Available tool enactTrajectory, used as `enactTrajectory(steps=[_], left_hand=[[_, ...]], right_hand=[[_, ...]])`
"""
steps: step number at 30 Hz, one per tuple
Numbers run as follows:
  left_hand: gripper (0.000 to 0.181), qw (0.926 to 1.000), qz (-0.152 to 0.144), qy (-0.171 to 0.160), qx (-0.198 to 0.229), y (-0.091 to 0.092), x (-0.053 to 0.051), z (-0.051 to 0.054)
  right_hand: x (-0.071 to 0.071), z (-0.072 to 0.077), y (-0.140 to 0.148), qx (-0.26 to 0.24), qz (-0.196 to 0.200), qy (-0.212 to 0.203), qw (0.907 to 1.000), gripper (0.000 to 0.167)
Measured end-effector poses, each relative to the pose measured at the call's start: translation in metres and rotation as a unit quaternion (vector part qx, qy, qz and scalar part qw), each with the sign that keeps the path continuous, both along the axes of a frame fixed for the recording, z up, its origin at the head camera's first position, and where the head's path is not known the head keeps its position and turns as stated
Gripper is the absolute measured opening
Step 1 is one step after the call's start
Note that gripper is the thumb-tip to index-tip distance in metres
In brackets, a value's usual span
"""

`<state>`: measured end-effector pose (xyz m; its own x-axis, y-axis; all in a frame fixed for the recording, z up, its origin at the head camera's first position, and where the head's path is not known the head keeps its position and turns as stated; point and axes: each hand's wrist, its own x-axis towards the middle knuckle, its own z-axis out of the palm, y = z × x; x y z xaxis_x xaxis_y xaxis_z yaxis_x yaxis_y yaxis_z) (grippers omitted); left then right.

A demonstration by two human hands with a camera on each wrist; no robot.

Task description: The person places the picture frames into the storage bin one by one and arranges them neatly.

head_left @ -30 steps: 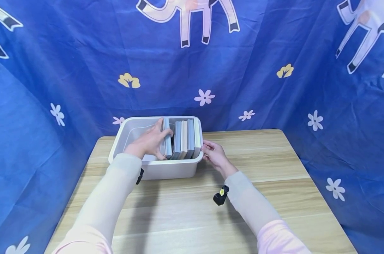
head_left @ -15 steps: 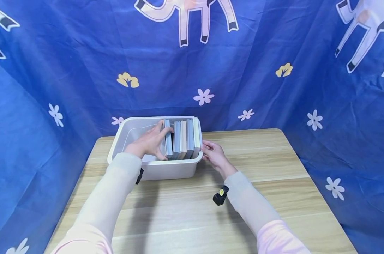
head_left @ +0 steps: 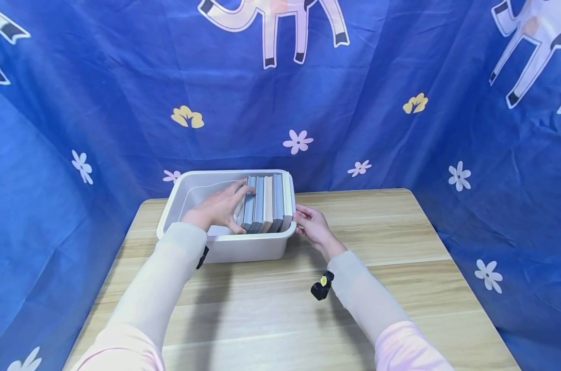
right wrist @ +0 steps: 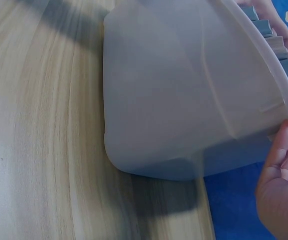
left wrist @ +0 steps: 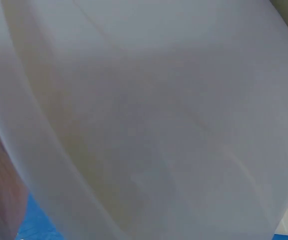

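Note:
Inside a white plastic bin [head_left: 245, 251], several books [head_left: 268, 201] stand upright in a row at the right end. My left hand [head_left: 217, 205] reaches into the bin and grips the leftmost grey-blue book [head_left: 249, 206], which now leans on its neighbour; part of that book is behind the hand. At the bin's right rim, my right hand [head_left: 313, 225] pinches the edge between thumb and fingers, as the right wrist view also shows with the hand [right wrist: 283, 182] at the rim [right wrist: 278, 65]. The left wrist view is mostly filled by the bin's wall [left wrist: 158, 125].
The bin stands near the back of a wooden table [head_left: 280, 309]. Behind the table and at both sides hangs a blue patterned curtain [head_left: 243, 113]. A black wrist camera [head_left: 322, 286] sits on the right forearm.
The leftmost book has moved right with my left hand, closing the gap to the other books. My right hand stays at the bin's rim.

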<state>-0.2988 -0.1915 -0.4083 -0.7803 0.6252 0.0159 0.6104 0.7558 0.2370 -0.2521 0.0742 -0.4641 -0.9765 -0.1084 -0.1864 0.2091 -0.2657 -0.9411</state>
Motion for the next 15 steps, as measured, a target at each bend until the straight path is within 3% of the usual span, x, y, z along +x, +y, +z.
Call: enactTrajectory(steps=[6, 15], left_hand=[[0.099, 0.9992, -0.021, 0.015, 0.031, 0.0044, 0.0041, 0.0007], [0.102, 0.9993, 0.007, 0.01, 0.035, -0.0002, 0.0087, -0.003]], right_hand=[[0.0007, 0.0006, 0.0004, 0.0, 0.001, 0.007, 1.0, 0.04], [0.0017, 0.0019, 0.0003, 0.003, 0.007, 0.001, 1.0, 0.04]])
